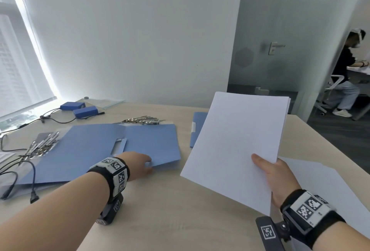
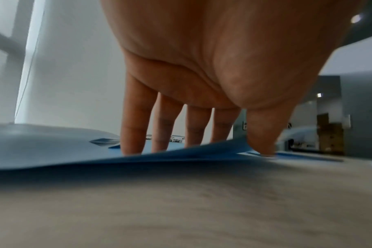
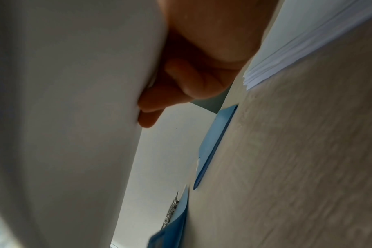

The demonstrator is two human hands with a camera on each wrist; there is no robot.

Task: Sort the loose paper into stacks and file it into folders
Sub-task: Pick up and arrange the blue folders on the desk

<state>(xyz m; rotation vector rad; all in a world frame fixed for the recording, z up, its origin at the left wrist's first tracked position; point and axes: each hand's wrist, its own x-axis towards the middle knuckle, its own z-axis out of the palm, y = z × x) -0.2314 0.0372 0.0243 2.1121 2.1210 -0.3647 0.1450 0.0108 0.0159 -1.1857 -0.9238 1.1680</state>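
A blue folder (image 1: 90, 150) lies on the table's left half. My left hand (image 1: 140, 163) pinches its near right edge, fingers (image 2: 134, 134) on top and thumb under the raised cover (image 2: 42, 147). My right hand (image 1: 268, 172) holds a stack of white paper (image 1: 236, 144) tilted above the table, thumb on the upper face and fingers (image 3: 181, 80) pressed against the underside (image 3: 64, 117). A second blue folder (image 1: 197, 128) lies half hidden behind the stack. More white paper (image 1: 324, 190) lies on the table at the right, seen edge-on (image 3: 297, 50) in the right wrist view.
Piles of metal clips (image 1: 144, 120) (image 1: 42, 144) lie behind and left of the folder. Two blue packs (image 1: 80, 108) with black cables (image 1: 20, 170) sit at the far left. A person (image 1: 344, 74) sits beyond the glass wall. The table's right edge (image 1: 330, 146) runs diagonally.
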